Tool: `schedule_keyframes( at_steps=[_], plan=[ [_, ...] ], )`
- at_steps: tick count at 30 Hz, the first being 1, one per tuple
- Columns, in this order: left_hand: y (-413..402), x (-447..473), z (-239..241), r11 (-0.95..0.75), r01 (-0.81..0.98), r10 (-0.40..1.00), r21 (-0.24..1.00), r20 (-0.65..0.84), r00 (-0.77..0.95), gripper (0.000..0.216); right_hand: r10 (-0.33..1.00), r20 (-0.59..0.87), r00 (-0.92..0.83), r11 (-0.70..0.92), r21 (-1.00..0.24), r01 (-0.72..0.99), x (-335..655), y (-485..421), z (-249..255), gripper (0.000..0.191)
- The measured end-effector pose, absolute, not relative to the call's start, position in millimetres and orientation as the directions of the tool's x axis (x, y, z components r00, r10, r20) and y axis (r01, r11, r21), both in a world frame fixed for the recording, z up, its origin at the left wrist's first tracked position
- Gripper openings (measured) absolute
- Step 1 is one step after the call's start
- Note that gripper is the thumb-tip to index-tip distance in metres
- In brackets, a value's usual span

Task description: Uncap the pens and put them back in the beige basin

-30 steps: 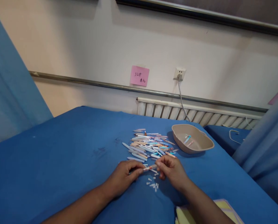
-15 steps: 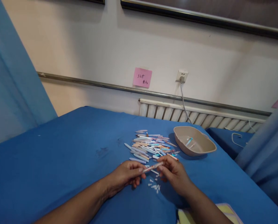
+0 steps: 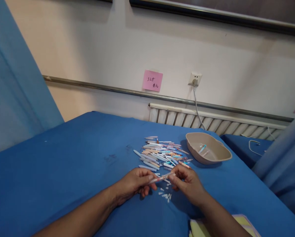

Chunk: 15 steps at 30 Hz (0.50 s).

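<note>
Pinching one slim pen (image 3: 159, 178) at both ends, that's what's going on from the head camera, the only view here. The left hand (image 3: 137, 182) has its end between thumb and fingers, with the other fingers loosely curled underneath. The right hand (image 3: 185, 181) nips the opposite end with thumb and fingertips. My guess is the two-ended grip is for control: something that thin would roll or swing if held at one end only, and this way the middle stays clear to look at.

The pen is up in front of the wearer, just nearer than the pile of pens (image 3: 159, 154) on the blue cover (image 3: 75, 171), so probably nothing's more than a short reach away. Little white pieces (image 3: 166, 196) lie scattered below and between the hands, likely handy there. The beige basin (image 3: 215, 149) sits beyond the right hand, beside the pile, with a couple of pens inside; off to the side like that, it probably stops those mixing with the rest.

As for looks: pale, kinda see-through barrel, reddish print along it, right end tilted slightly up in the picture. Fingers hide both tips, so can't tell what's on them.
</note>
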<state>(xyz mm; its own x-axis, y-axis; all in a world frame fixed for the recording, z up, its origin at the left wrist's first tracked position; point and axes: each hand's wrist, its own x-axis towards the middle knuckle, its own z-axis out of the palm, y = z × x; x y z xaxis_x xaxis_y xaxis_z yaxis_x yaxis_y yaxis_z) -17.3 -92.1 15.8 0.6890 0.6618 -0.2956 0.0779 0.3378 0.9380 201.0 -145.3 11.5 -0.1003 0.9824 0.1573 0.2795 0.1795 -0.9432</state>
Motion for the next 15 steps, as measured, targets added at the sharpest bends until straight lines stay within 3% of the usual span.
schedule_keyframes(
  at_steps=[10, 15],
  plan=[
    [-89.3, -21.3, 20.7, 0.500, -0.033, 0.641, 0.865, -0.345, 0.686, 0.038, 0.994, 0.073, -0.084, 0.089, -0.975, 0.202, 204.2, -141.0, 4.2, 0.031],
    [-85.3, -21.0, 14.0, 0.429, -0.012, 0.705, 0.903, -0.326, 0.630, 0.031, 0.995, 0.086, -0.049, 0.096, -0.966, 0.240, 205.1, -139.0, 5.7, 0.036]
  ],
)
